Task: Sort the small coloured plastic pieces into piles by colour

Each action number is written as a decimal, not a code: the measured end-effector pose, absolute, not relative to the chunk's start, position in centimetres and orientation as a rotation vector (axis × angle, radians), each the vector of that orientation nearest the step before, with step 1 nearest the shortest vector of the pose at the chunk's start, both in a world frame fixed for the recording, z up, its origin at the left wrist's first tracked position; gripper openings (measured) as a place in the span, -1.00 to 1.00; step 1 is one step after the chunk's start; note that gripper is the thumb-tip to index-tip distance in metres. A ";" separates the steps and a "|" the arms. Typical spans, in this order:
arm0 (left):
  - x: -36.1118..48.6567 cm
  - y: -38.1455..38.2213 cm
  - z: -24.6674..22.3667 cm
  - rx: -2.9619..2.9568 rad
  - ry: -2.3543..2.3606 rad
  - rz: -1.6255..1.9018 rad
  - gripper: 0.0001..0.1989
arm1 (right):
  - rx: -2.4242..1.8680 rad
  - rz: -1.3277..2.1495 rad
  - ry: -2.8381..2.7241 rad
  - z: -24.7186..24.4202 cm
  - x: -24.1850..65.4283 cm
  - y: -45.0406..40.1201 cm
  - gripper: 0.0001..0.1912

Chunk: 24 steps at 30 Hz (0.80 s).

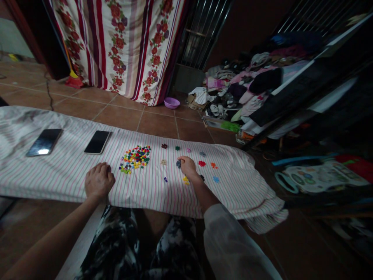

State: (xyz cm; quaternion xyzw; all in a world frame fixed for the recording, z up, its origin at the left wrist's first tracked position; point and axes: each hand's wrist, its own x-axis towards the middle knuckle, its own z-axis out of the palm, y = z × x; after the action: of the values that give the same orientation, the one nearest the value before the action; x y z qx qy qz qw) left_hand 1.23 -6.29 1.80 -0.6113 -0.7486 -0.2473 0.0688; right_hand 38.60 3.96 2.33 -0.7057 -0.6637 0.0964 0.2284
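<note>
My right hand [188, 167] reaches over the striped cloth, its fingers pinched together at a small cluster of dark grey-blue pieces [178, 164]. Whatever sits between the fingertips is too small to make out. Around it lie small single-colour groups: red pieces [201, 163], yellow pieces [185, 180], beige pieces [163, 162], purple pieces [165, 179] and several others. A mixed heap of tiny coloured cubes [136, 158] spreads between my two hands. Near the cloth's front edge rests my left hand [99, 181], fingers curled under, with nothing visible in it.
Two phones [97, 142] [44, 142] lie on the striped cloth [72, 171] at the left. Beyond it, a purple basin [171, 103] stands on the tiled floor by a floral curtain [116, 46]. Clothes [241, 83] are heaped at the back right.
</note>
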 end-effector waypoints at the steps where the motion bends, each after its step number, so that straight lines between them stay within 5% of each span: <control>1: 1.2 -6.3 1.8 -1.840 -2.253 -0.757 -0.70 | -1.924 0.257 -1.818 2.2 38.7 4.0 -0.62; 24: 1.1 -6.1 1.5 -1.846 -2.258 -0.775 -0.70 | -1.823 0.267 -1.837 2.5 38.9 4.3 -0.61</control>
State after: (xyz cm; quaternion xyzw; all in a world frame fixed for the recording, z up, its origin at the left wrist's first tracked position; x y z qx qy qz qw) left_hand 1.09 -6.12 1.54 -0.6104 -0.7469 -0.2562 0.0618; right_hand 38.89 4.34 2.53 -0.6754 -0.6805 0.0989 0.2665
